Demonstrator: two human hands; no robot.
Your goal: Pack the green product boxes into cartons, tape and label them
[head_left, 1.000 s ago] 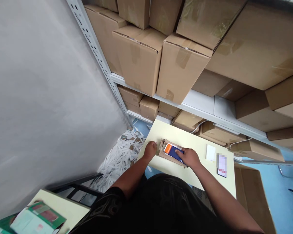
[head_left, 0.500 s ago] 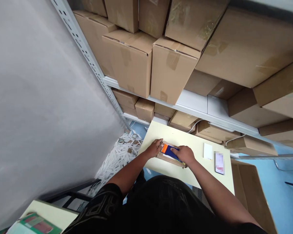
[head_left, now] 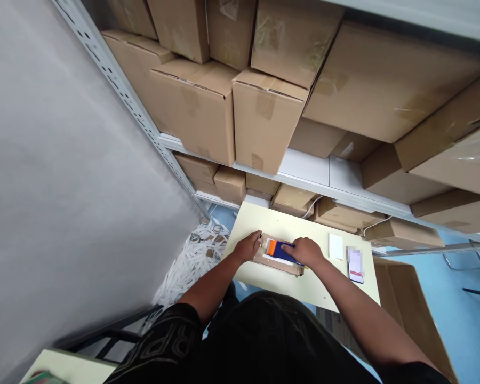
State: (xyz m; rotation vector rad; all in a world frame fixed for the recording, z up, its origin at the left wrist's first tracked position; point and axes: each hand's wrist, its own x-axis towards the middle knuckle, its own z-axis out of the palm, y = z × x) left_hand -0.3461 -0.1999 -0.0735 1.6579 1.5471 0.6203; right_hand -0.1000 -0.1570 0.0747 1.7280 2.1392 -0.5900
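A small flat cardboard box [head_left: 280, 265] with a white patch on top lies on the pale yellow table [head_left: 250, 216]. My left hand [head_left: 248, 248] grips the box's left end, fingers curled over its edge. Closed around a flat dark-blue tool with a wide orange end [head_left: 279, 249], my right hand [head_left: 307, 252] keeps it over the box top, orange end pointing left. The tool's handle is partly hidden under that hand, and its exact kind is unclear.
A white rectangular item [head_left: 336, 246] and a phone [head_left: 355, 266] lie on the table's right side. Shelves of cardboard boxes [head_left: 268, 120] rise behind. White paper strips [head_left: 188, 261] litter the floor at left. A large open carton [head_left: 408, 304] stands at right.
The blue tool has slid a little to the right over the box with my right hand. My left hand keeps its grip at the box's left end. The camera view has shifted slightly.
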